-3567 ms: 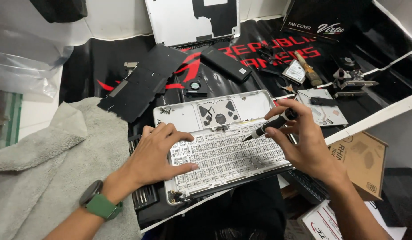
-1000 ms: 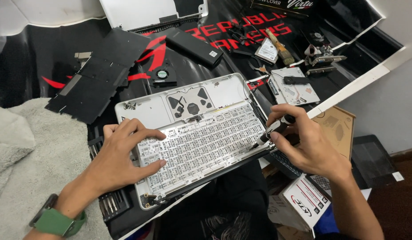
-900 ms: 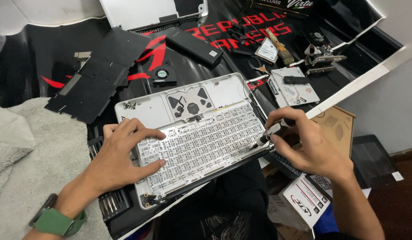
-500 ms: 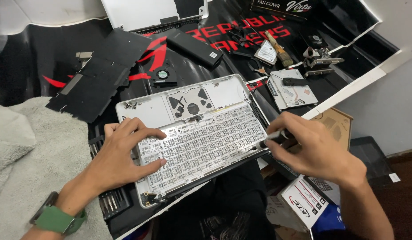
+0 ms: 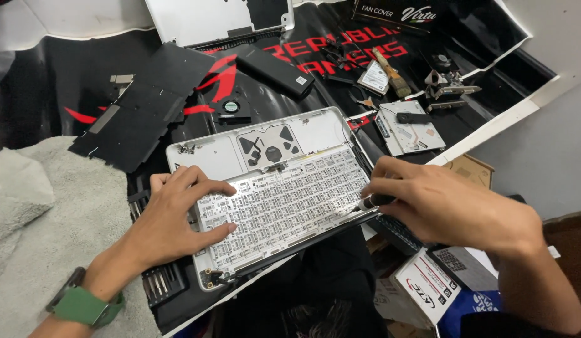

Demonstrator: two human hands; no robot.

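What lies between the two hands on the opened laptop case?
In the head view, only the bare keyboard underside spans between the left hand and the right hand, which holds a screwdriver.

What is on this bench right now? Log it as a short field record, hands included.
left hand: flat on the laptop top case, pressing its left side
right hand: grips a screwdriver, tip at the case's right edge
behind case: black keyboard sheet, small fan, black battery
left of case: grey towel
left wrist: green watch strap

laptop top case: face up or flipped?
Flipped. The laptop top case shows its bare inner side: keyboard backplate and trackpad underside up, left hand pressing on it.
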